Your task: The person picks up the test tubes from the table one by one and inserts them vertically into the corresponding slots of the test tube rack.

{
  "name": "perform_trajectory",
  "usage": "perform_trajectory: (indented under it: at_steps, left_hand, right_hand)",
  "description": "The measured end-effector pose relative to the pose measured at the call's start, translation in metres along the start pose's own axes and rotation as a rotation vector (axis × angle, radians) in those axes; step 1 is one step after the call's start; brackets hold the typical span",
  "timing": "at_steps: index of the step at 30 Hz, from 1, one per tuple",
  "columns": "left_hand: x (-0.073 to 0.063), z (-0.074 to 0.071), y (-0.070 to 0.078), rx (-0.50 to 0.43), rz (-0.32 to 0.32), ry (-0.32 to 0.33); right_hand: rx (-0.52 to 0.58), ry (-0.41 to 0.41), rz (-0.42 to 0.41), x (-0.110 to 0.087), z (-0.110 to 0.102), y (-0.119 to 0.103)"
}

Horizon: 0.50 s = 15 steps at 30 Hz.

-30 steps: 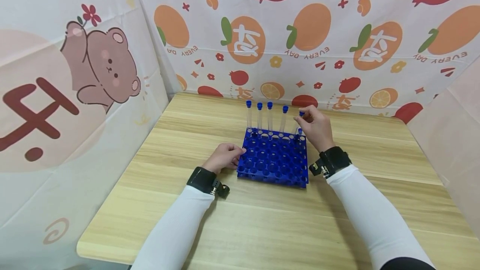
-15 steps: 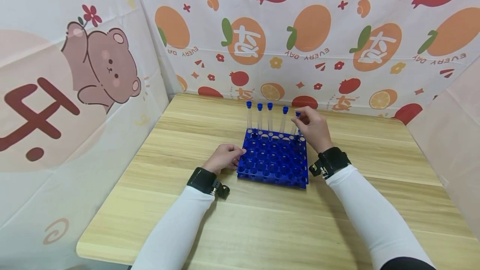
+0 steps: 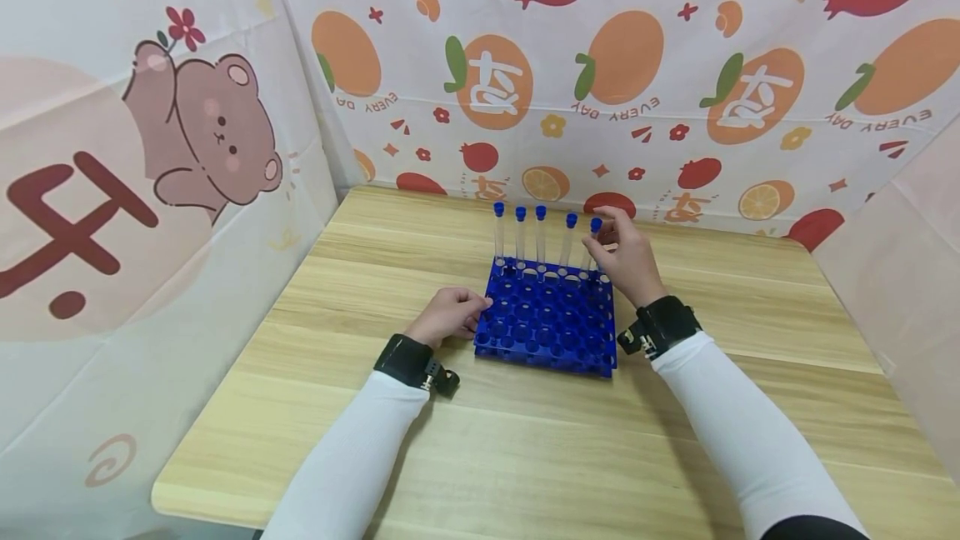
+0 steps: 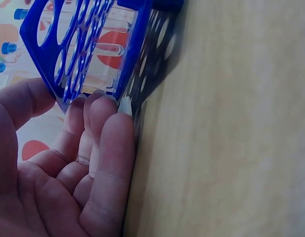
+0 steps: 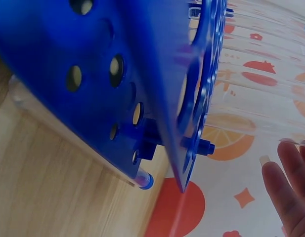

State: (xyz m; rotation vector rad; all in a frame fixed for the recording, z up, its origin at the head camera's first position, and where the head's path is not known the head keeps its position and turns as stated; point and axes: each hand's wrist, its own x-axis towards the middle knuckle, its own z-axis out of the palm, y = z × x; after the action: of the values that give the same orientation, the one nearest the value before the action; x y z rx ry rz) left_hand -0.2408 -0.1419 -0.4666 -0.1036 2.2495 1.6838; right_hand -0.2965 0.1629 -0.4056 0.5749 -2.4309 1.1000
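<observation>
A blue test tube rack (image 3: 546, 319) stands on the table, with several clear, blue-capped test tubes upright along its far row. My left hand (image 3: 447, 313) holds the rack's left side. In the left wrist view, its thumb (image 4: 31, 101) is against the top plate's corner, and its fingers (image 4: 115, 158) curl in at the lower edge. My right hand (image 3: 628, 257) is at the rightmost tube's cap (image 3: 596, 225), with thumb and forefinger spread apart around it. In the right wrist view, fingertips (image 5: 276, 180) show at the right edge beside the upright tubes (image 5: 231, 121).
The right wrist view shows another blue-capped tube (image 5: 144, 179) lying on the table by the rack; the head view hides it. Most of the rack's nearer holes hold no tubes. A fruit-print cloth (image 3: 552, 132) hangs behind the wooden table (image 3: 570, 448), a bear-print cloth (image 3: 217, 140) at left.
The rightmost tube has shifted slightly left and come upright in the far row. My right hand's fingers have since spread from its cap. The left hand has stayed on the rack.
</observation>
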Motion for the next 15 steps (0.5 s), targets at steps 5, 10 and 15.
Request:
perform_trajectory:
  at_steps: [5, 10, 15]
  left_hand:
    - [0.0007, 0.0001, -0.0008, -0.002, 0.001, -0.001]
    - [0.0015, 0.0000, -0.0012, -0.004, 0.001, -0.001]
    - [0.0025, 0.0002, -0.0021, -0.002, 0.005, -0.002]
  right_hand:
    - [0.004, -0.004, 0.005, -0.0008, 0.0005, 0.0016]
    - [0.004, -0.005, 0.010, -0.0004, 0.0016, 0.0039]
    - [0.006, -0.016, 0.026, 0.0001, 0.0020, 0.0049]
